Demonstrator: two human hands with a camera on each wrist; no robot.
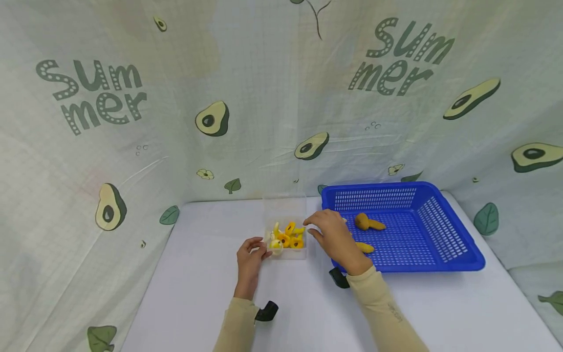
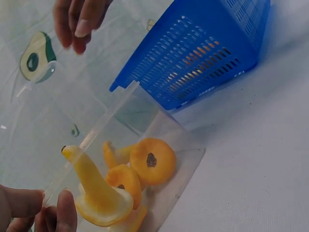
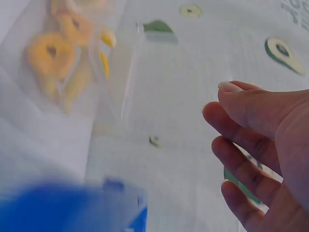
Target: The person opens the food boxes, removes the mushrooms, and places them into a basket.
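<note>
A clear plastic box with its lid raised stands on the white table and holds several yellow and orange mushroom-shaped pieces. One yellow piece has its stem sticking up near the rim. My left hand is at the box's left side, thumb and fingers pinching its rim in the left wrist view. Between the box and the blue basket, my right hand hovers with fingers loosely bent and nothing in them. In the right wrist view its fingers are spread apart in front of the cloth.
The blue basket sits to the right, with a brown mushroom-shaped piece and a yellow piece inside it. A printed cloth with avocados hangs behind the table.
</note>
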